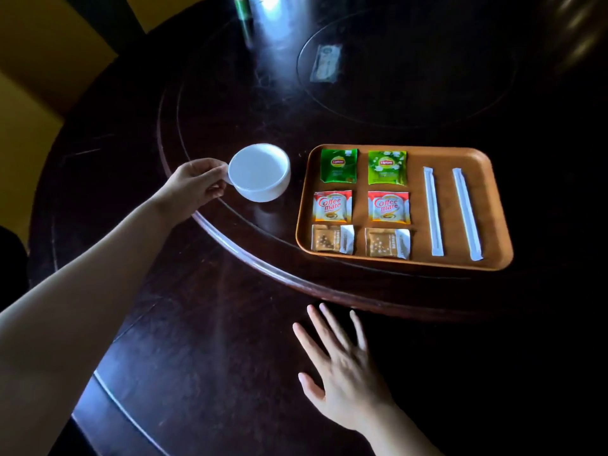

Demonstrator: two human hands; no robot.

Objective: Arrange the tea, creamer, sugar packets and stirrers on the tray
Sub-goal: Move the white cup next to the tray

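A brown wooden tray (pixel 493 205) lies on the dark round table, right of centre. On it sit two green tea packets (pixel 339 165) (pixel 387 167) in the far row, two creamer packets (pixel 332 206) (pixel 388 207) in the middle row and two tan sugar packets (pixel 331 238) (pixel 387 243) in the near row. Two wrapped white stirrers (pixel 433 211) (pixel 467 214) lie side by side at the tray's right. My left hand (pixel 194 187) grips the handle of a white cup (pixel 260 172) left of the tray. My right hand (pixel 342 370) hovers open, fingers spread, near the table's front.
The tray and cup rest on a raised turntable (pixel 237 245) with a curved rim. A glass disc (pixel 404 67) with a small packet (pixel 325 63) on it lies at the far centre. A green can (pixel 243 11) stands at the back.
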